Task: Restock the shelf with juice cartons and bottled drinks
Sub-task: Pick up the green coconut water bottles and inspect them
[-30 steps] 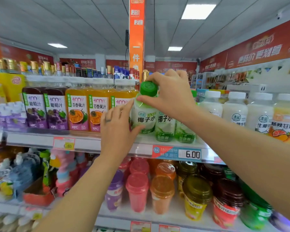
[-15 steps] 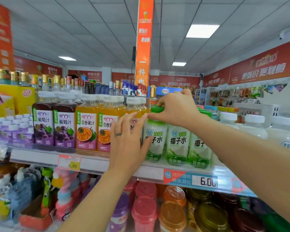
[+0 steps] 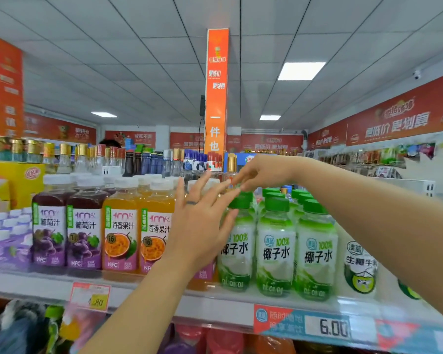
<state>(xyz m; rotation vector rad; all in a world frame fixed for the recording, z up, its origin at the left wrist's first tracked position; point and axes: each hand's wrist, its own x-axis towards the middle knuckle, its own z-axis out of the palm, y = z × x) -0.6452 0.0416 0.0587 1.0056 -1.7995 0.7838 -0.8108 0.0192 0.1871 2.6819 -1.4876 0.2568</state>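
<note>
Item: coconut bottle (image 3: 237, 251), green cap, upright near the front edge of the shelf (image 3: 164, 300), leftmost of three alike, just beside its neighbour (image 3: 275, 251).
Left hand (image 3: 202, 226): fingers straight and spread, by the bottle's left shoulder, gripping nothing.
Right hand (image 3: 261, 172): fingers loose just above the cap, holding nothing as far as I can see.
Risk: the bottle stands near the lip. A brushing finger could tip it forward off the edge, or knock it into the juice bottles (image 3: 120, 231) on its left.
</note>
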